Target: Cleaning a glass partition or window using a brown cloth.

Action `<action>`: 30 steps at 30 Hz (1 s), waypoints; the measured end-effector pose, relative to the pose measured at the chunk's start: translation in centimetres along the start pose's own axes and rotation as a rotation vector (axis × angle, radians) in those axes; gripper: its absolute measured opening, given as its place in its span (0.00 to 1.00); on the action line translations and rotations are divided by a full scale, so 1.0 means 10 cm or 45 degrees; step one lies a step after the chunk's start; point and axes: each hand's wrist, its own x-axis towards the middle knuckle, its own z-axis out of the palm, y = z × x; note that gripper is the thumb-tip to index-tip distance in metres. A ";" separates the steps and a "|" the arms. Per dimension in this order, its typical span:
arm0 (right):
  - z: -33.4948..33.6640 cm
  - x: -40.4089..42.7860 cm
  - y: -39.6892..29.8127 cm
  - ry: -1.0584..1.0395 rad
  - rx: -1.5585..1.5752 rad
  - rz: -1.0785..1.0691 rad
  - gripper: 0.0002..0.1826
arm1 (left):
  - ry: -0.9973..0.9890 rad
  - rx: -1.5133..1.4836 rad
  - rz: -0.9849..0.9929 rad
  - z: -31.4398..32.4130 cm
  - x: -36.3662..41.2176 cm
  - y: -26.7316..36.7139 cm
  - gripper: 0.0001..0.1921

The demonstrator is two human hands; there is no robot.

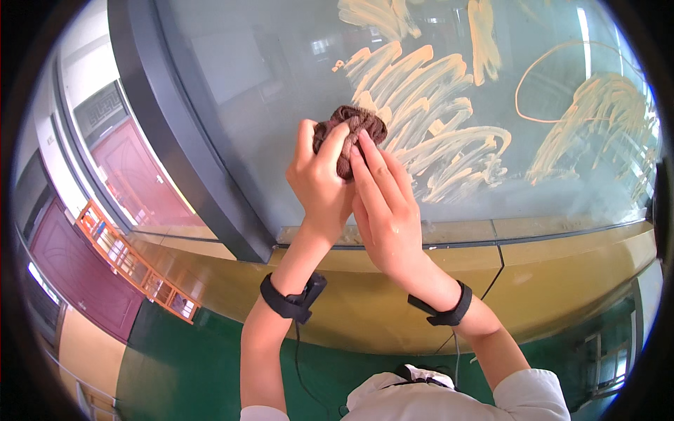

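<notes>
A crumpled brown cloth [345,158] is bunched up in front of the glass pane [253,131], at the left border of some pale orange paint smears [421,105]. My left hand [324,179] grips it from the left, fingers curled over its top. From the right, my right hand [387,210] holds the cloth too, its straight fingers laid along the fabric and drops of water on its back. Part of the cloth is hidden under the fingers. Whether it touches the glass at every point cannot be seen. Each wrist wears a black strap.
A dark grey window frame [179,116] rises on the left. Below the pane runs a yellowish tiled sill and wall [400,294]. More smears and a thin painted loop [518,94] mark the glass at right. A wooden rack [121,252] stands by a dark red door [79,268].
</notes>
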 end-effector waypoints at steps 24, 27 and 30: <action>0.09 -0.56 -0.04 -0.235 0.133 0.052 0.31 | 0.000 -0.084 -0.103 -0.13 -0.70 -0.10 0.09; 0.15 -0.54 -0.04 -0.241 0.117 0.041 0.31 | -0.014 0.004 -0.196 -0.15 -0.76 -0.17 0.11; 0.22 0.18 -0.01 -0.156 0.178 -0.040 0.31 | 0.037 0.069 -0.110 -0.16 -0.04 -0.08 0.10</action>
